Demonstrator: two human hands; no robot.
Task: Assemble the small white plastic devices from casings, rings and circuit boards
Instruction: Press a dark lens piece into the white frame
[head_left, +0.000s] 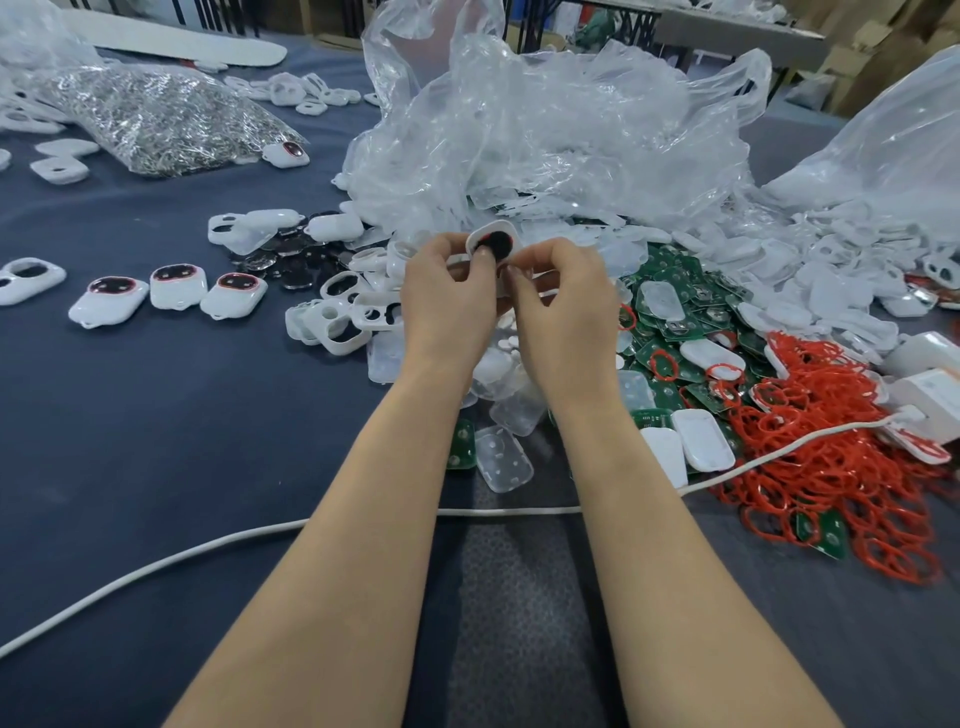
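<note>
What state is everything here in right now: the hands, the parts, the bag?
White casing, held off the table, dark insert inside.
Left hand, pinching the casing.
Right hand, pinching the casing.
Three devices, lying in a row, faces up.
Red rings, loose heap.
Circuit boards, loose pile.
Clear plastic bag, open, crumpled.

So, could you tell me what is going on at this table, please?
A person pinches a white casing with a dark insert between the left hand and right hand, above the table. Three assembled devices lie in a row to the left; green circuit boards and red rings are heaped on the right.
</note>
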